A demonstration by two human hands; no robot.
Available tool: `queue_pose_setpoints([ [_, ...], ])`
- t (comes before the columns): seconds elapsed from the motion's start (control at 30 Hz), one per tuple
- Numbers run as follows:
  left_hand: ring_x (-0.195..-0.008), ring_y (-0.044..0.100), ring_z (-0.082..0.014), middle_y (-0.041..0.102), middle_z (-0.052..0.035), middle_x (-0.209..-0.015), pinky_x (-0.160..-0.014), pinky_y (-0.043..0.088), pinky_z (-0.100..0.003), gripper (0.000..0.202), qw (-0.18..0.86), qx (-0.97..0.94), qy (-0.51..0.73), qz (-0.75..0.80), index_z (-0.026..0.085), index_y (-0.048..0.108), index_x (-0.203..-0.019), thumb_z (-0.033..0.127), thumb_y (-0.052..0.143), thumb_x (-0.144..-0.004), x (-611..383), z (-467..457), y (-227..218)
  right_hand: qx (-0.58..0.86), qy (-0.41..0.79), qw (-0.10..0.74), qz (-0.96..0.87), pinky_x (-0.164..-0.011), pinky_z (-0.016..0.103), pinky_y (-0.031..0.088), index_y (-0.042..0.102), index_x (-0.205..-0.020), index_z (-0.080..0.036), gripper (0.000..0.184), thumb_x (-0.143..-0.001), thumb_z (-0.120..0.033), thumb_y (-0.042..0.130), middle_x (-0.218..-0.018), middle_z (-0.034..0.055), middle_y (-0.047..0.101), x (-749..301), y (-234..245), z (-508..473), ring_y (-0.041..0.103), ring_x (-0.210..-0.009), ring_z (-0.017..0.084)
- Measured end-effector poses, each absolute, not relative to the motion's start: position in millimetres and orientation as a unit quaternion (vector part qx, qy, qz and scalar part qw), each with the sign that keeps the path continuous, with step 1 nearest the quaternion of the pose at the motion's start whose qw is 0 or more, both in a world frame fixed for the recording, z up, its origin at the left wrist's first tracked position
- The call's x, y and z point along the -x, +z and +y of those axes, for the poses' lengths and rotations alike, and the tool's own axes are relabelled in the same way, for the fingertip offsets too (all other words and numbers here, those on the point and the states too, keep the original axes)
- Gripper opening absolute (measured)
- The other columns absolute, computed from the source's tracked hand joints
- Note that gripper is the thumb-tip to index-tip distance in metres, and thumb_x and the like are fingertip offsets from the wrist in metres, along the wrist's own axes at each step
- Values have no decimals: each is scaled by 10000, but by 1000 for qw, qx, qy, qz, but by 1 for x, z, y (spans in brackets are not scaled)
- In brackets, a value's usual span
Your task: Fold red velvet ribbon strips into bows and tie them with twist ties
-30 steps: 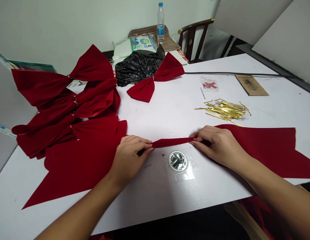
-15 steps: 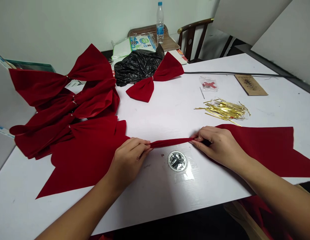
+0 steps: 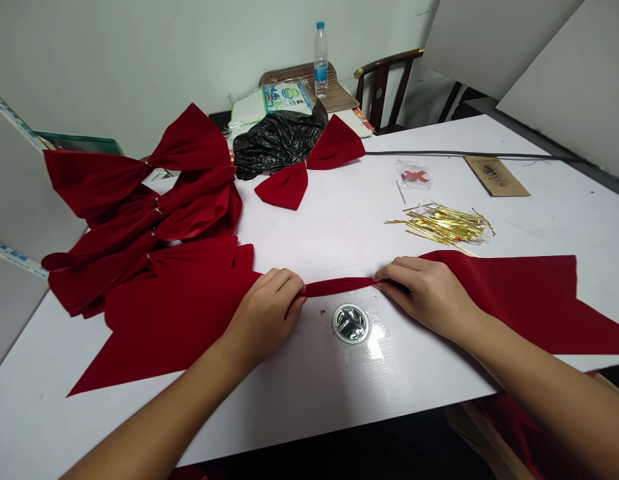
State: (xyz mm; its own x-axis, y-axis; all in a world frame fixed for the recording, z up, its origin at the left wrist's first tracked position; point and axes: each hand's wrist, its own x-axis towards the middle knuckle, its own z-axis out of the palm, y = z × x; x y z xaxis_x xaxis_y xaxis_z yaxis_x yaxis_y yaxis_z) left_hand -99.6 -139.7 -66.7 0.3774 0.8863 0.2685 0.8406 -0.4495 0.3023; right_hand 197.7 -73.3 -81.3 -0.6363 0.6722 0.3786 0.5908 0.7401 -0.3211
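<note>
A long red velvet ribbon (image 3: 519, 293) lies across the white table (image 3: 339, 227), wide at both ends and gathered into a narrow band in the middle. My left hand (image 3: 266, 313) pinches the band's left end with closed fingers. My right hand (image 3: 426, 293) pinches its right end the same way. Just in front of the band a round silver disc (image 3: 351, 323) is set in the tabletop under clear tape.
Several finished red bows (image 3: 139, 207) are piled at the left, one more red bow (image 3: 309, 167) by a black plastic bag (image 3: 276, 140). Gold twist ties (image 3: 444, 223) lie behind my right hand. A brown card (image 3: 495, 175), a cable, a water bottle (image 3: 320, 50) and a chair stand farther back.
Both hands keep their pinch on the gathered band; the ribbon's left tail has drawn in slightly toward the middle. The view has shifted a little.
</note>
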Motion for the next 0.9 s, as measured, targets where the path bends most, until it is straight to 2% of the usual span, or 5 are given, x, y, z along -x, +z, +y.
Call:
queue_pose_setpoints([
  [0.07, -908, 568, -199, 653, -58, -1000, -792, 489, -358, 50, 73, -829, 170, 527, 161, 587, -951, 209, 600, -952, 94, -138, -63, 355, 71, 242, -900, -612, 287, 424, 678, -960, -177, 123, -999, -233, 576, -854, 23, 688, -198, -82, -73, 648, -737, 164],
  [0.2, -997, 575, -255, 648, -89, -1102, -853, 485, -436, 256, 71, -839, 141, 520, 158, 613, -1021, 397, 654, -939, 76, -131, -58, 345, 73, 246, -903, -618, 289, 425, 681, -961, -170, 109, -990, -215, 586, -854, 25, 692, -198, -81, -71, 647, -742, 162],
  [0.47, -941, 585, -215, 670, -71, -1009, -853, 506, -376, 128, 114, -856, 155, 479, 141, 633, -946, 256, 585, -974, 49, -113, -64, 335, 111, 241, -904, -653, 282, 430, 670, -985, -170, 82, -979, -200, 593, -875, 37, 690, -200, -82, -69, 638, -775, 160],
  [0.67, -895, 608, -180, 701, -58, -943, -822, 514, -330, 196, 107, -857, 214, 456, 145, 673, -940, 221, 508, -1014, 54, -109, -72, 308, 140, 173, -925, -702, 286, 452, 659, -1092, -189, 136, -984, -255, 609, -957, 56, 673, -207, -67, -62, 619, -837, 168],
  [0.9, -859, 615, -171, 702, -51, -904, -815, 520, -325, 225, 101, -860, 230, 443, 145, 669, -900, 231, 500, -1021, 49, -109, -72, 269, 112, 167, -942, -871, 425, 499, 641, -1023, -155, 324, -888, -435, 734, -1161, 124, 647, -174, -53, -64, 583, -1031, 275],
])
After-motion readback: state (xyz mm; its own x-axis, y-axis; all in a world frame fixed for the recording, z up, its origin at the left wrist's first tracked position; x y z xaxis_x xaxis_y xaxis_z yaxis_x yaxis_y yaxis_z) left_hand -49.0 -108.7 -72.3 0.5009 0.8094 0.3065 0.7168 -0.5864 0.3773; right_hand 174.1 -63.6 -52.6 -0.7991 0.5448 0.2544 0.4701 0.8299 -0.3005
